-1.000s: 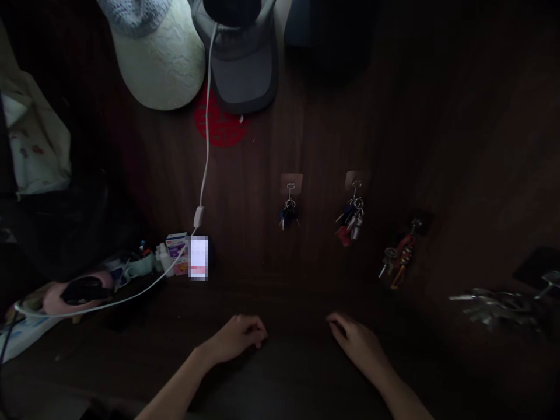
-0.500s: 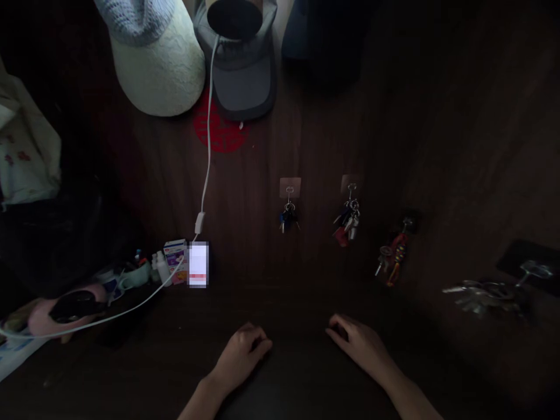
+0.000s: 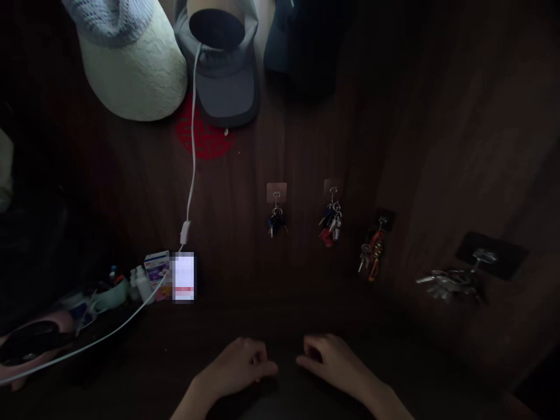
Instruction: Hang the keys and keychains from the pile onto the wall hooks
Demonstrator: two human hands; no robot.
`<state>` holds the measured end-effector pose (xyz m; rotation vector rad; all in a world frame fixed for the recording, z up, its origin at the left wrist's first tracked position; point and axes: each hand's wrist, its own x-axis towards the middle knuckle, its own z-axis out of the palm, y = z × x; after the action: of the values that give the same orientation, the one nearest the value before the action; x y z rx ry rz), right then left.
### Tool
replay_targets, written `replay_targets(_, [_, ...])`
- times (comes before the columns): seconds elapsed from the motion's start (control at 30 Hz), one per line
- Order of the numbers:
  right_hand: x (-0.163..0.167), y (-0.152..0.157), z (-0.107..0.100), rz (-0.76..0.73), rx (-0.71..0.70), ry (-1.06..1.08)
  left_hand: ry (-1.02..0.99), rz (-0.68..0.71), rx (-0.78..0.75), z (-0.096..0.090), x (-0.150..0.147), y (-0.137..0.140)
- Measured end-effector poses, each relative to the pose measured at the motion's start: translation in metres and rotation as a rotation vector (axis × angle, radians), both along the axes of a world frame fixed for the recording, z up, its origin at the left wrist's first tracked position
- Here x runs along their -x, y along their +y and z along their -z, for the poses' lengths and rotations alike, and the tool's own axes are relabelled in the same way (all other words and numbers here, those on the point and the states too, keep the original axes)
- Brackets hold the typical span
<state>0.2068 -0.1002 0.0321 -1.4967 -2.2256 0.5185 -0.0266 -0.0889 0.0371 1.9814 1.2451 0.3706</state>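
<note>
My left hand (image 3: pixel 242 364) is at the lower middle of the head view, above or on the dark wooden surface (image 3: pixel 227 318). Its fingers are curled in loosely, the thumb lying below them, and nothing shows in them. Facing it from the right, with a small gap between the two, is my right hand (image 3: pixel 332 359). Its fingers also bend inward, leaving a dark hollow above the thumb, and I see nothing held there. Neither hand touches any object other than perhaps the surface.
On the back panel hang key bunches (image 3: pixel 276 221), (image 3: pixel 331 221), (image 3: pixel 371 254) and, at right, larger keys (image 3: pixel 450 283). Caps (image 3: pixel 227 96) hang above, with a white cable (image 3: pixel 192 146). At left are a lit blurred screen (image 3: pixel 184 277), a box (image 3: pixel 156 267), bottles (image 3: pixel 143 286) and a pink object (image 3: pixel 61 324).
My right hand has moved left, and both hands are now closer together. The view has turned to the right, so the wall items sit farther left in it.
</note>
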Motion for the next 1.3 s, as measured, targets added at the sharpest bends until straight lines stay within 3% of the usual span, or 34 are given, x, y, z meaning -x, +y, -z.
replay_targets(0.1, [0.009,-0.004,-0.001,-0.017,0.103,0.221,-0.073,0.029,0.066,-0.004,-0.001,-0.005])
replay_targets(0.17, [0.013,-0.005,-0.003,-0.059,0.26,0.554,-0.221,0.074,0.15,-0.01,0.0,-0.009])
replay_targets(0.23, [0.014,-0.004,-0.007,-0.141,0.396,0.988,-0.512,0.14,0.241,-0.016,0.001,-0.012])
replay_targets(0.33, [0.014,-0.004,-0.02,-0.313,0.428,1.542,-1.122,0.236,0.3,-0.024,0.003,-0.015])
replay_targets(0.4, [0.013,-0.004,-0.031,-0.421,0.402,1.752,-1.452,0.299,0.287,-0.031,0.004,-0.017])
replay_targets(0.5, [0.013,0.0,-0.041,-0.51,0.389,1.923,-1.667,0.349,0.278,-0.039,0.007,-0.017])
replay_targets(0.77, [0.015,0.015,-0.029,-0.451,0.43,1.997,-1.71,0.109,0.362,-0.03,0.018,-0.009])
replay_targets(1.17, [0.011,0.018,-0.031,-0.412,0.42,1.891,-1.652,0.139,0.328,-0.037,0.011,-0.002])
replay_targets(1.3, [0.006,0.026,-0.033,-0.356,0.394,1.675,-1.564,0.069,0.278,-0.038,0.006,0.008])
